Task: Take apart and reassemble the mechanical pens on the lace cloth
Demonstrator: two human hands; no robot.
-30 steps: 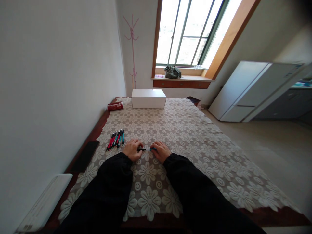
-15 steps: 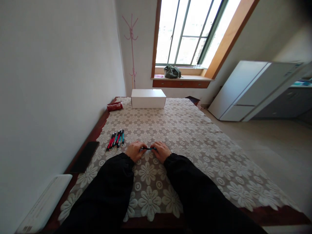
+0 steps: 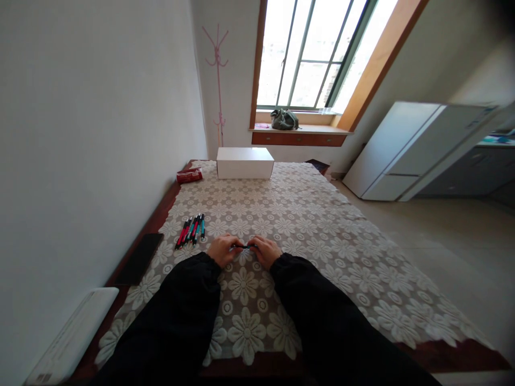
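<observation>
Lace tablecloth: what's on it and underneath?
On top: pens and a white box; at its left edge, red packet and dark slab. Left hand and right hand hold a pen-like piece over the cloth. Beneath, reddish table shows at the borders; the rest is covered.

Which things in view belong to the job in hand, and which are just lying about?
Job in hand:
pen, held between left hand and right hand
red-and-black and teal-and-black pens, probably

Apparently just lying about:
white box
red packet
flat black object
long white object
dark bag
</observation>
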